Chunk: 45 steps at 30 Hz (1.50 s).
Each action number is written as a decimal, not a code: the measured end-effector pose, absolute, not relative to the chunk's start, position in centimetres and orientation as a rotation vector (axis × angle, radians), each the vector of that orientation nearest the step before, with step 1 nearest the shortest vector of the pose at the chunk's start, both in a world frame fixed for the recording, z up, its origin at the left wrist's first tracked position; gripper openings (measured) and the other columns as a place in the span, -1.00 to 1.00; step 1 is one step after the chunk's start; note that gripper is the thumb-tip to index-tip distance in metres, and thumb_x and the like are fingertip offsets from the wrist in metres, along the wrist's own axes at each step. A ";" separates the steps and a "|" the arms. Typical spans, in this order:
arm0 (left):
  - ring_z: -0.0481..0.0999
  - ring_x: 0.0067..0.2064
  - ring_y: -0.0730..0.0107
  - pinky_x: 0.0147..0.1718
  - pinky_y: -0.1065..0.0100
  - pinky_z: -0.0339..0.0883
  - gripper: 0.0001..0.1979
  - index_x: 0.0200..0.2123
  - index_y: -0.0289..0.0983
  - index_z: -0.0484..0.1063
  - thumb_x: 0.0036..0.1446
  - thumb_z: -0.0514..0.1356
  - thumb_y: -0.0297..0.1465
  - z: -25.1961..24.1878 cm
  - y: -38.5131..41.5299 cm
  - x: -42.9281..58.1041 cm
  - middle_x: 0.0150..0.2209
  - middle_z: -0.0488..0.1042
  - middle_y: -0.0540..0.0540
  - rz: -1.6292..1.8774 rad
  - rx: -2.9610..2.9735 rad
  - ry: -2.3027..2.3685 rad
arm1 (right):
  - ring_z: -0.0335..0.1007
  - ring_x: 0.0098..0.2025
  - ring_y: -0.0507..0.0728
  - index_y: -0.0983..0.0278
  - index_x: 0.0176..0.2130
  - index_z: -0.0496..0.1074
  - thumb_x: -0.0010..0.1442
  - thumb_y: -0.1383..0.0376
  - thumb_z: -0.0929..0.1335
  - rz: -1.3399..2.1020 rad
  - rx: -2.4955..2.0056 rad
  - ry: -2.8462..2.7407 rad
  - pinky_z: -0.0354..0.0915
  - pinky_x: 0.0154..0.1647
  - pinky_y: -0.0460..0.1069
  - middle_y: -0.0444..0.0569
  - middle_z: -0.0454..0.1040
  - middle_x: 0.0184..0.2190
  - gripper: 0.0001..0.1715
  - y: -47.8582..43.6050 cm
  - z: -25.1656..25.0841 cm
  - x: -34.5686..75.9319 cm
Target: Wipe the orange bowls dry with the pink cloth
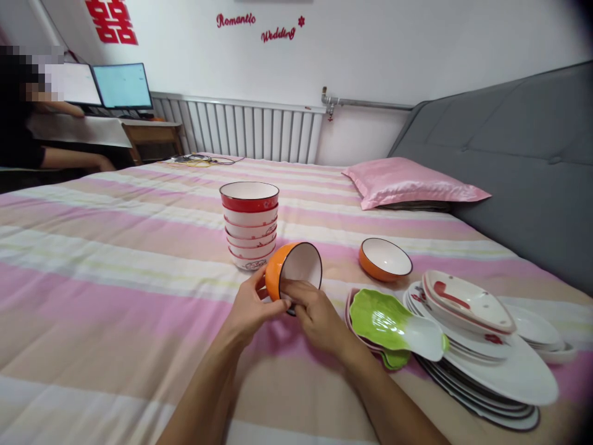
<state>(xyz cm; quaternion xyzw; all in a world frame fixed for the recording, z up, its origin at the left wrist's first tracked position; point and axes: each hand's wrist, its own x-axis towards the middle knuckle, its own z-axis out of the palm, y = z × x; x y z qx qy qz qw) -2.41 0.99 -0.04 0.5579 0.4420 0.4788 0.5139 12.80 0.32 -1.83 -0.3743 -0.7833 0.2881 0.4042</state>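
Observation:
Both my hands hold one orange bowl (291,267) with a white inside, tipped on its side above the striped bedspread (115,272). My left hand (252,306) grips its orange outer wall. My right hand (315,315) pinches the lower rim, fingers closed on it. Just behind the bowl stands a stack of several red-and-white bowls (250,224). A second orange bowl (384,259) lies tilted on the bed to the right.
At the right lie a green leaf-shaped dish (386,321) on other dishes and a pile of white plates (491,364) with red marks. A pink pillow (412,180) and grey headboard (519,161) are behind. Another person sits at a desk with monitors (121,85) far left.

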 end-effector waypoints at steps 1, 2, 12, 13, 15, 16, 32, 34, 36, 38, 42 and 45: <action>0.48 -0.10 0.13 -0.14 0.24 0.36 -0.32 0.04 -0.34 0.36 -0.27 0.31 -0.46 -0.1 1.0 -2.4 -0.16 0.52 -0.15 1.166 1.325 1.064 | 0.29 0.13 0.16 0.14 0.09 0.41 0.12 0.57 0.19 0.631 -1.020 -2.026 0.20 0.16 0.10 -0.04 0.44 0.10 -0.36 0.2 -1.8 12.8; 0.48 -0.08 0.12 -0.14 0.25 0.36 -0.30 0.05 -0.35 0.35 -0.29 0.32 -0.45 -0.1 1.1 -2.3 -0.15 0.52 -0.17 1.176 1.305 1.065 | 0.29 0.13 0.17 0.14 0.08 0.42 0.16 0.56 0.20 0.538 -1.092 -2.061 0.21 0.15 0.10 -0.02 0.44 0.10 -0.41 0.2 -1.8 12.8; 0.52 -0.22 0.21 -0.34 0.33 0.41 -0.29 0.07 -0.35 0.34 -0.27 0.30 -0.42 -0.1 0.8 -1.9 -0.09 0.50 -0.20 1.116 1.188 1.066 | 0.18 0.15 0.24 0.12 0.08 0.41 0.27 0.36 0.28 0.018 -1.482 -2.163 0.21 0.08 0.14 -0.03 0.38 0.15 -0.60 0.4 -2.0 13.2; 0.52 -0.22 0.20 -0.36 0.34 0.41 -0.30 0.06 -0.35 0.35 -0.28 0.30 -0.41 -0.1 0.7 -1.9 -0.09 0.50 -0.20 1.109 1.194 1.069 | 0.19 0.14 0.24 0.13 0.10 0.39 0.27 0.36 0.27 0.010 -1.508 -2.173 0.21 0.06 0.14 -0.02 0.38 0.15 -0.59 0.5 -2.0 13.3; 0.52 -0.23 0.20 -0.37 0.34 0.41 -0.31 0.05 -0.34 0.37 -0.29 0.30 -0.41 0.0 0.7 -1.8 -0.09 0.51 -0.19 1.109 1.213 1.084 | 0.22 0.11 0.24 0.15 0.13 0.36 0.27 0.38 0.25 0.029 -1.520 -2.210 0.23 0.02 0.13 -0.01 0.37 0.16 -0.55 0.5 -2.0 13.4; 0.51 -0.24 0.21 -0.37 0.34 0.41 -0.31 0.05 -0.34 0.37 -0.29 0.29 -0.41 -0.1 0.7 -1.7 -0.10 0.52 -0.18 1.108 1.225 1.099 | 0.24 0.09 0.24 0.16 0.14 0.35 0.27 0.38 0.25 0.052 -1.510 -2.228 0.23 0.01 0.12 0.00 0.37 0.16 -0.54 0.5 -2.0 13.4; 0.51 -0.14 0.11 -0.27 0.28 0.42 -0.33 0.03 -0.37 0.37 -0.28 0.28 -0.41 -0.1 0.8 -1.7 -0.07 0.50 -0.23 1.110 1.245 1.102 | 0.48 -0.39 0.10 0.24 -0.11 0.48 0.12 0.25 0.35 1.144 -1.092 -1.304 0.35 -0.47 -0.07 -0.07 0.57 -0.35 -0.69 0.3 -0.9 12.9; 0.49 -0.10 0.09 -0.23 0.26 0.42 -0.34 0.02 -0.36 0.37 -0.27 0.29 -0.41 -0.1 0.8 -1.7 -0.06 0.49 -0.22 1.131 1.273 1.088 | 0.32 -0.63 0.01 0.31 -0.19 0.45 0.06 0.18 0.39 1.338 -1.061 -0.950 0.20 -0.68 -0.13 -0.16 0.46 -0.56 -0.67 0.5 -0.6 13.0; 0.49 -0.07 0.08 -0.20 0.25 0.42 -0.30 0.05 -0.32 0.34 -0.28 0.31 -0.43 -0.2 0.8 -1.6 -0.05 0.49 -0.20 1.139 1.323 1.098 | 0.30 -0.65 -0.01 0.33 -0.26 0.44 -0.03 0.21 0.45 1.462 -0.976 -0.699 0.23 -0.69 -0.14 -0.18 0.42 -0.61 -0.68 0.6 0.0 13.3; 0.49 -0.08 0.09 -0.23 0.27 0.44 -0.24 0.10 -0.28 0.29 -0.28 0.33 -0.46 -0.2 0.8 -1.6 -0.03 0.47 -0.20 1.128 1.372 1.105 | 0.38 -0.58 0.00 0.34 -0.31 0.45 -0.09 0.29 0.48 1.530 -0.906 -0.544 0.32 -0.60 -0.14 -0.14 0.46 -0.57 -0.71 0.7 0.6 13.7; 0.46 -0.02 0.07 -0.29 0.32 0.45 -0.15 0.17 -0.25 0.19 -0.27 0.35 -0.47 -0.3 0.6 -1.4 0.08 0.38 -0.26 1.099 1.454 1.055 | 0.41 -0.53 -0.01 0.32 -0.31 0.44 -0.05 0.34 0.46 1.589 -0.840 -0.401 0.34 -0.57 -0.16 -0.12 0.48 -0.52 -0.77 0.7 1.4 14.3; 0.43 0.01 0.08 -0.25 0.34 0.44 -0.15 0.18 -0.24 0.18 -0.25 0.34 -0.50 -0.2 0.4 -1.3 0.11 0.34 -0.25 1.090 1.494 0.977 | 0.39 -0.54 -0.02 0.29 -0.27 0.42 -0.05 0.31 0.48 1.574 -0.800 -0.465 0.34 -0.56 -0.16 -0.18 0.45 -0.53 -0.70 0.3 1.7 14.3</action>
